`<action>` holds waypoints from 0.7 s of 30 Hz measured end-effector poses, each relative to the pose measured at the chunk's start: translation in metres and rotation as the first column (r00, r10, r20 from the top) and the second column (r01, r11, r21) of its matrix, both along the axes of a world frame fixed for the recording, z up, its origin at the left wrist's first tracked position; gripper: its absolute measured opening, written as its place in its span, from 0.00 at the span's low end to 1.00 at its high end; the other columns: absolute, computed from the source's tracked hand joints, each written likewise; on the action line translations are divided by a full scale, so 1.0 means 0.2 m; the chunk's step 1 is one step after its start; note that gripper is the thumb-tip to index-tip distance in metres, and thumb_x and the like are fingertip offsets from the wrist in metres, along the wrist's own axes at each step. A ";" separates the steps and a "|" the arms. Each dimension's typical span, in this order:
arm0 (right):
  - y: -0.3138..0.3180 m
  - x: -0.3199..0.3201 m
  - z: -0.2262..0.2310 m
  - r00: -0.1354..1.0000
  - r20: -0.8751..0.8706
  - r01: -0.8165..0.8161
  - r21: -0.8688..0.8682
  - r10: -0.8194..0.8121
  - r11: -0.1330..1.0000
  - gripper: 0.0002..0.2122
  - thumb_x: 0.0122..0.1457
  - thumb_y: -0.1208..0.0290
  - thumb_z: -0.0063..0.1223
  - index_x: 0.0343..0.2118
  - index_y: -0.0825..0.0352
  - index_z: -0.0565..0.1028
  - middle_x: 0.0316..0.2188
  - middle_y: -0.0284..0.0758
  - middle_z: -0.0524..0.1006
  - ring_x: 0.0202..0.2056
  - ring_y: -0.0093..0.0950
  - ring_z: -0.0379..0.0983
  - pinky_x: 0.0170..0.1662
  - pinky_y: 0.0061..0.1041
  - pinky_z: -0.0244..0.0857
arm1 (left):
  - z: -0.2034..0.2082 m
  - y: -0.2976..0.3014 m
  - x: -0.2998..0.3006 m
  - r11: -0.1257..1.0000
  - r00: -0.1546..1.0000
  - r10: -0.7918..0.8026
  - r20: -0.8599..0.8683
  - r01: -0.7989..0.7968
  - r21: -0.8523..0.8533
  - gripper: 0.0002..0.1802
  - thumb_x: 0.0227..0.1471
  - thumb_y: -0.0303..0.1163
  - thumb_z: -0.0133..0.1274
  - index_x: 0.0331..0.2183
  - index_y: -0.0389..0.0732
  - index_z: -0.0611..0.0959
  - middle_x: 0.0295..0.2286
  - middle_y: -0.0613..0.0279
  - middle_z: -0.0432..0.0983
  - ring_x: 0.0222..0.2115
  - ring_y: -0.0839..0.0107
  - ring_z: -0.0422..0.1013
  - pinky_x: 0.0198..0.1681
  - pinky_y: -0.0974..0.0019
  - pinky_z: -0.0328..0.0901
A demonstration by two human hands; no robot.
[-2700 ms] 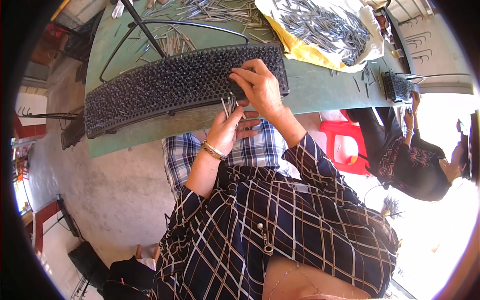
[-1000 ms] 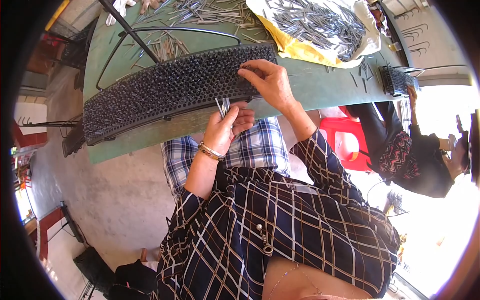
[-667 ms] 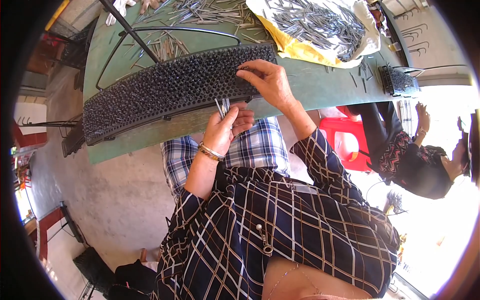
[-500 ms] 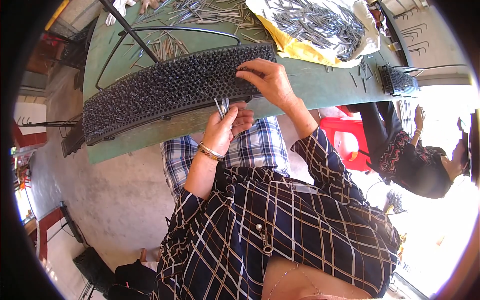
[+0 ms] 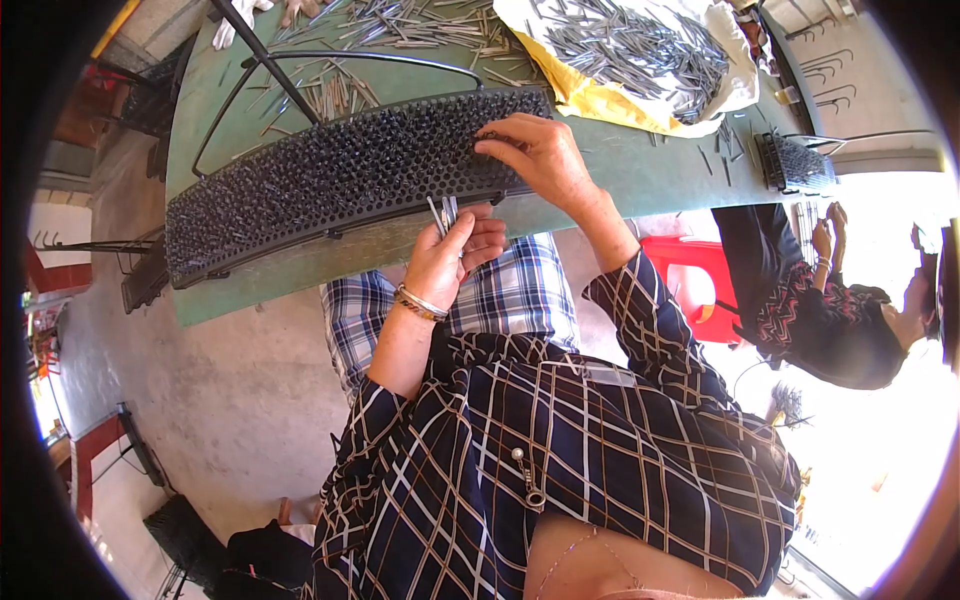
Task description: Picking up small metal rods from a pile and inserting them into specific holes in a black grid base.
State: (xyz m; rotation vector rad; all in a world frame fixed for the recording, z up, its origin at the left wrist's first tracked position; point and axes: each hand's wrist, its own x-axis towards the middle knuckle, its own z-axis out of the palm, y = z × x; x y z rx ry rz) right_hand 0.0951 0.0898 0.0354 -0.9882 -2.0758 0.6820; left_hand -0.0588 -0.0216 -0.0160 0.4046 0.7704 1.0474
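A long black rack (image 5: 330, 190) full of small round holes lies along the near edge of the green table, with thin rods standing in most of them. Just in front of its near edge, my left hand (image 5: 452, 250) holds a few slim grey metal rods (image 5: 447, 214) between thumb and fingers, the other fingers curled loosely. Over the rack's right end is my right hand (image 5: 532, 150), thumb and fingertips pinched close to the holes. Whatever sits in that pinch is too small to make out.
Loose rods (image 5: 430, 25) are strewn over the far side of the green table (image 5: 620, 185). A white and yellow sack (image 5: 575, 95) heaped with rods lies at the back right. Another rack (image 5: 797, 160) stands at the right end. A person (image 5: 835, 320) sits right, near a red stool (image 5: 690, 290).
My right hand has shifted very slightly at the rack's right end, still pinching. My left hand stays put with its rods. The person at the right has brought their hands together.
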 end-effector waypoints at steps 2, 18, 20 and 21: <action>-0.01 0.00 0.00 1.000 -0.011 0.017 0.035 -0.017 0.999 0.07 0.49 0.72 0.59 0.29 0.69 0.78 0.24 0.37 0.77 0.24 0.30 0.73 0.29 0.24 0.66 | -0.01 0.00 0.00 1.000 1.000 -0.005 0.005 0.005 0.005 0.18 0.59 0.36 0.43 0.44 0.32 0.72 0.36 0.53 0.75 0.34 0.71 0.74 0.39 0.69 0.71; -0.10 0.04 0.04 0.971 -0.239 -0.153 -0.635 -0.004 0.757 0.11 0.52 0.69 0.59 0.32 0.73 0.77 0.22 0.31 0.76 0.23 0.16 0.70 0.26 0.15 0.65 | 0.06 0.01 0.07 0.992 0.975 0.082 -0.208 -0.059 0.115 0.12 0.58 0.33 0.44 0.38 0.33 0.71 0.31 0.52 0.74 0.28 0.67 0.75 0.29 0.67 0.73; -0.10 0.05 0.04 0.979 -0.199 -0.167 -0.667 0.043 0.726 0.10 0.52 0.69 0.59 0.31 0.72 0.78 0.21 0.30 0.76 0.22 0.16 0.69 0.26 0.16 0.64 | 0.05 0.01 0.08 0.991 0.968 0.105 -0.230 -0.082 0.106 0.11 0.58 0.32 0.44 0.37 0.32 0.71 0.30 0.52 0.74 0.26 0.67 0.75 0.27 0.68 0.73; -0.10 0.05 0.04 0.979 -0.201 -0.169 -0.668 0.044 0.725 0.10 0.52 0.69 0.59 0.31 0.72 0.78 0.21 0.30 0.76 0.22 0.16 0.69 0.26 0.16 0.64 | 0.04 0.01 0.08 0.989 0.954 0.110 -0.278 -0.078 0.126 0.12 0.58 0.32 0.44 0.36 0.32 0.71 0.30 0.52 0.74 0.26 0.67 0.75 0.26 0.69 0.73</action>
